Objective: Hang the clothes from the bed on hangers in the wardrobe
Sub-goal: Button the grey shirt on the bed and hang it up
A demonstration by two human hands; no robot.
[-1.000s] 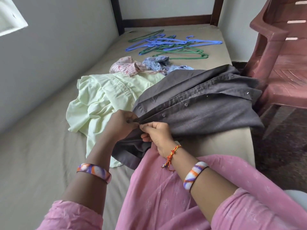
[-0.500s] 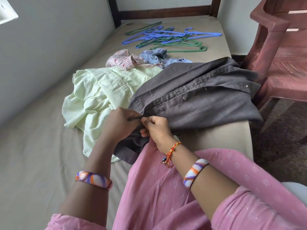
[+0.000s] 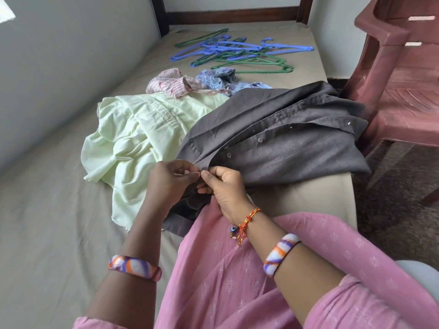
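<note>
A grey button-up shirt (image 3: 285, 143) lies spread across the bed (image 3: 47, 233), its collar end toward me. My left hand (image 3: 168, 184) and my right hand (image 3: 223, 184) meet at the shirt's front placket and both pinch the grey cloth there, fingertips almost touching. A pale green shirt (image 3: 133, 143) lies crumpled to the left, partly under the grey one. Behind them sit a pink striped garment (image 3: 171, 83) and a blue patterned garment (image 3: 225, 78). A heap of several blue and green plastic hangers (image 3: 237, 53) lies at the far end of the bed.
A reddish plastic chair (image 3: 403, 74) stands close to the bed's right side. A grey wall (image 3: 71, 67) runs along the left of the bed. The dark wooden bed frame (image 3: 232, 16) closes the far end. Dark floor shows at the right.
Both hands stayed together on the grey shirt's placket, fingers shifting slightly as they work the cloth. The view tilted a little; the clothes have not moved.
</note>
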